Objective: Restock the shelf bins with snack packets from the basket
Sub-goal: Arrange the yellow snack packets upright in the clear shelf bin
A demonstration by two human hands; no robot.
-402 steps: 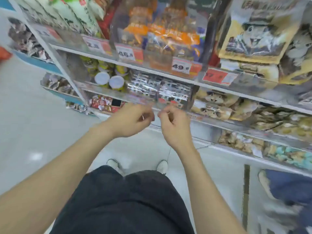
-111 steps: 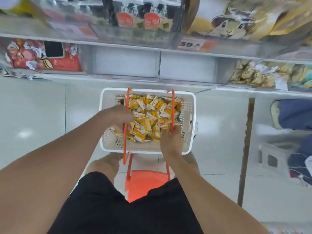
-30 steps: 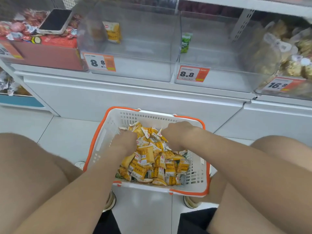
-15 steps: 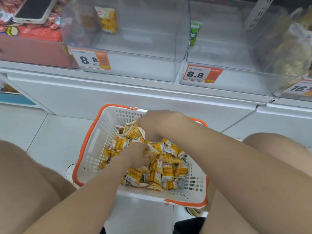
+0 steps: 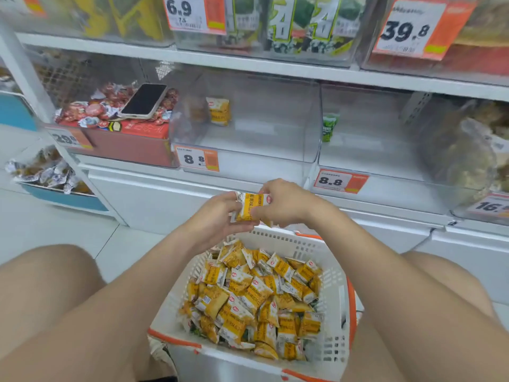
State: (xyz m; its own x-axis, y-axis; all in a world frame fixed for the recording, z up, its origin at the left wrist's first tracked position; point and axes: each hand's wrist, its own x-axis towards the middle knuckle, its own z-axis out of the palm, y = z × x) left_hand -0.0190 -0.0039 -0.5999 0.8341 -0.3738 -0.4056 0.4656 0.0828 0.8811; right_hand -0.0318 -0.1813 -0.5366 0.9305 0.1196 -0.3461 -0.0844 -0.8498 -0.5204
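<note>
Item: yellow snack packet (image 5: 252, 206), long axis near upright, pinched between left hand (image 5: 217, 220) and right hand (image 5: 286, 205), above the basket's (image 5: 334, 312) far rim. Target: clear bin (image 5: 256, 142), twelve o'clock from the grip; right hand marginally nearer.

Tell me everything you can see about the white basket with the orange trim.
The basket looks like white plastic, with slotted walls and orange trim along its rim. It stands upright, low between the person's knees, before the shelf. Small yellow snack packets fill it in a loose heap. The left forearm passes over its left wall; contact is unclear. The left hand and right hand hold a single packet above its far rim, clear of the basket.
</note>
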